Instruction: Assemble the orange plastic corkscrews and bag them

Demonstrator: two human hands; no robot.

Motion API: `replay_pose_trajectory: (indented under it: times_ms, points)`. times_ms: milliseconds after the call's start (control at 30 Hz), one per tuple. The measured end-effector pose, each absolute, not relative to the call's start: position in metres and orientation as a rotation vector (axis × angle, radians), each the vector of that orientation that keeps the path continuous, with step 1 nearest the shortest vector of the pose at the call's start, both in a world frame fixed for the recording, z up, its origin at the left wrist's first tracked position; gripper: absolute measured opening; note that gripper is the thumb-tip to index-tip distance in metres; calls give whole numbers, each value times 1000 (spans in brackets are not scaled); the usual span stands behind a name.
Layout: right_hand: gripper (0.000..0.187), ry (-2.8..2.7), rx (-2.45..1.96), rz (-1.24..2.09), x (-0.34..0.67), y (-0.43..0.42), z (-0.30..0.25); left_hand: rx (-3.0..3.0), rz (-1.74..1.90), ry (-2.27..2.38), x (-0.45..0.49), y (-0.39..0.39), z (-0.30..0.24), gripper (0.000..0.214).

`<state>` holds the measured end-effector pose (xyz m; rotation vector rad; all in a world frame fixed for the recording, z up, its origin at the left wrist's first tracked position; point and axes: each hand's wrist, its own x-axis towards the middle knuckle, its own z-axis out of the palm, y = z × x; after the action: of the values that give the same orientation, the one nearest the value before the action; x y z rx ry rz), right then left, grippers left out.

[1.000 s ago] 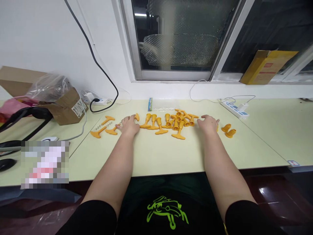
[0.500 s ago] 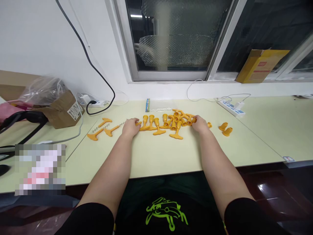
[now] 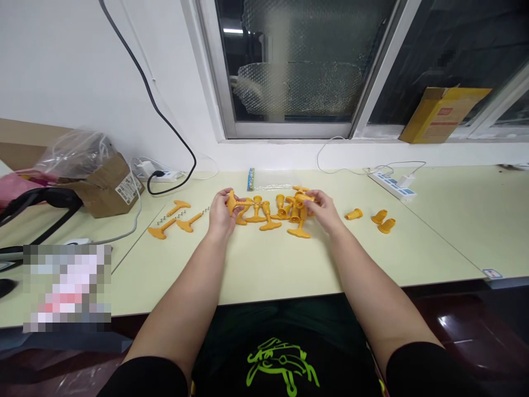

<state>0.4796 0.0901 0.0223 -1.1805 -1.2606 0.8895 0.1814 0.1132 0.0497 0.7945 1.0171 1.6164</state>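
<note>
My left hand is closed around the yellow T-shaped handle of a corkscrew, whose metal spiral points right. Between the fingertips of my right hand is a yellow bell-shaped sleeve, its wide end turned left toward the spiral. The two pieces are apart, above a group of yellow corkscrews with sleeves fitted, one of them a T-handled corkscrew lying in front. My right hand partly hides that group. Left of my left hand lie 3 corkscrews with bare spirals, including a corkscrew.
Several loose yellow sleeves, among them a sleeve, lie on the right of the table. A clear plastic bag is behind the group. Power strips stand near the wall, and a cardboard box is at left.
My left hand has picked up a corkscrew and turned its spiral to the right. My right hand has moved left and now holds a sleeve raised over the group.
</note>
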Motion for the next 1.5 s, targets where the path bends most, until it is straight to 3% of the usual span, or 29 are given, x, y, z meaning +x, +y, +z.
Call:
replay_pose_trajectory:
  times_ms: [133,400,567,767,867,967,1100,1167,1300,1367,1500]
  points:
    - [36,-1426,-962,1049,455,75,27,860,1519,979,203,103,45,27]
    - [41,-1482,-931,1095,444,70,27,901,1537,1023,214,98,39,23]
    - [33,-1654,-947,906,434,69,16,1007,1438,964,230,88,34,29]
    - [19,-1829,-884,673,442,64,26,833,999,922,226,85,35,43]
    - [26,-1709,-940,865,441,63,30,945,995,896,222,82,36,53]
    - [25,-1471,-1050,1261,435,63,31,1249,1113,845,224,73,38,61]
    - [31,-1197,-1253,1678,430,63,35,1551,1175,819,229,64,43,55]
    - [31,-1227,-1150,1632,430,61,36,1512,1214,829,230,65,44,53]
    - [46,-1517,-905,1145,428,58,33,1266,1269,894,226,76,41,58]
    - [43,-1595,-920,977,424,58,30,1193,1234,938,224,80,39,59]
    - [28,-1376,-1071,1239,415,60,28,1364,1218,977,223,77,39,54]
